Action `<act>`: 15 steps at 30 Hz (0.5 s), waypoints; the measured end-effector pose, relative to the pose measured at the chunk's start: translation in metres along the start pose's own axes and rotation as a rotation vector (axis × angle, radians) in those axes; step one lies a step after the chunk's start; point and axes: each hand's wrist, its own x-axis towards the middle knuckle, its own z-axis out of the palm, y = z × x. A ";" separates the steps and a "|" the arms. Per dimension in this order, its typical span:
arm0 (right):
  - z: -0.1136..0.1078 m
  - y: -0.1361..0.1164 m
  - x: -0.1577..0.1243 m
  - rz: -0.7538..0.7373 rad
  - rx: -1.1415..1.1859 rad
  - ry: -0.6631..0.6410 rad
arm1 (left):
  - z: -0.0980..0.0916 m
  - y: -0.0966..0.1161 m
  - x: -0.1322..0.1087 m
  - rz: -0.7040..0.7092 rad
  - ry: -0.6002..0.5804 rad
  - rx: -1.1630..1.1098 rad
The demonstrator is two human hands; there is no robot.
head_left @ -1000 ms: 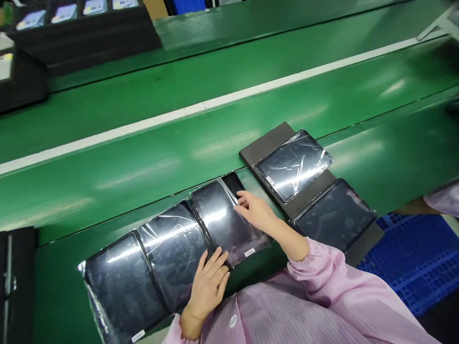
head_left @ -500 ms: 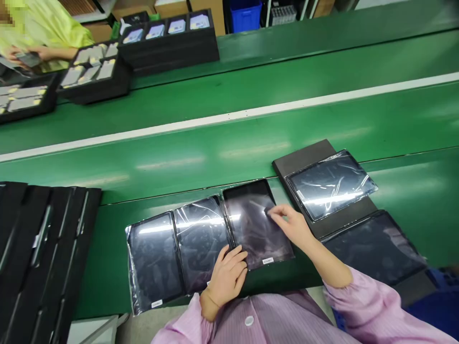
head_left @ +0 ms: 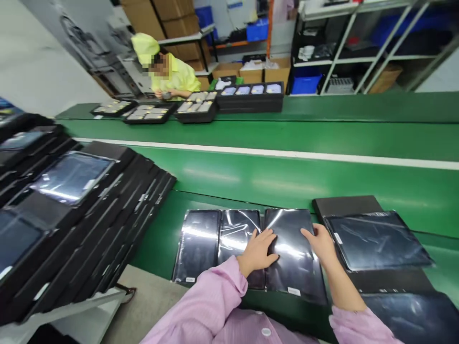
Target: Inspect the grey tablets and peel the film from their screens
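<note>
Three dark panels in clear bags lie side by side on the green bench in front of me. My left hand (head_left: 258,251) rests flat with fingers spread on the seam between the middle bagged panel (head_left: 239,235) and the right one (head_left: 292,248). My right hand (head_left: 321,244) lies on the right edge of that right panel, fingers stretched out. The left bagged panel (head_left: 199,243) is untouched. Both of my arms wear pink sleeves.
A black foam tray (head_left: 344,205) to the right carries another bagged panel (head_left: 376,240). Stacked black trays (head_left: 93,215) fill the left side. Beyond the green conveyor (head_left: 287,181) with its white stripe (head_left: 272,153), a person in yellow (head_left: 168,76) works at trays of small parts (head_left: 197,107).
The camera has tilted up and swung left, showing the far bench and shelves. My right hand slid from the panel's middle to its right edge; my left hand moved slightly up onto the seam.
</note>
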 end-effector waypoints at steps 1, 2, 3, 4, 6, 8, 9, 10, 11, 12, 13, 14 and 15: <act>-0.005 -0.002 -0.007 -0.005 0.040 0.001 | -0.008 -0.007 -0.004 -0.042 0.053 -0.001; -0.010 -0.004 -0.013 0.004 0.102 0.006 | -0.018 -0.018 -0.010 -0.104 0.121 -0.003; -0.014 -0.005 -0.020 0.037 0.202 0.016 | -0.030 -0.031 -0.018 -0.184 0.202 -0.003; -0.018 -0.007 -0.027 0.081 0.305 0.023 | -0.043 -0.048 -0.028 -0.282 0.289 -0.001; -0.018 -0.013 -0.040 0.167 0.478 0.026 | -0.073 -0.088 -0.053 -0.508 0.451 -0.012; -0.007 -0.024 -0.051 0.203 0.554 -0.015 | -0.100 -0.128 -0.077 -0.723 0.545 -0.064; 0.003 -0.031 -0.056 0.204 0.575 -0.061 | -0.111 -0.145 -0.088 -0.805 0.561 -0.108; 0.016 -0.037 -0.059 0.193 0.592 -0.124 | -0.120 -0.158 -0.096 -0.864 0.563 -0.162; 0.031 -0.043 -0.063 0.173 0.597 -0.184 | -0.126 -0.167 -0.103 -0.904 0.556 -0.222; 0.046 -0.049 -0.065 0.152 0.586 -0.224 | -0.129 -0.172 -0.107 -0.925 0.547 -0.284; 0.062 -0.053 -0.066 0.133 0.557 -0.233 | -0.129 -0.174 -0.110 -0.934 0.541 -0.343; 0.077 -0.058 -0.066 0.104 0.520 -0.221 | -0.128 -0.173 -0.111 -0.940 0.540 -0.397; 0.092 -0.063 -0.065 0.066 0.487 -0.198 | -0.126 -0.171 -0.111 -0.944 0.554 -0.443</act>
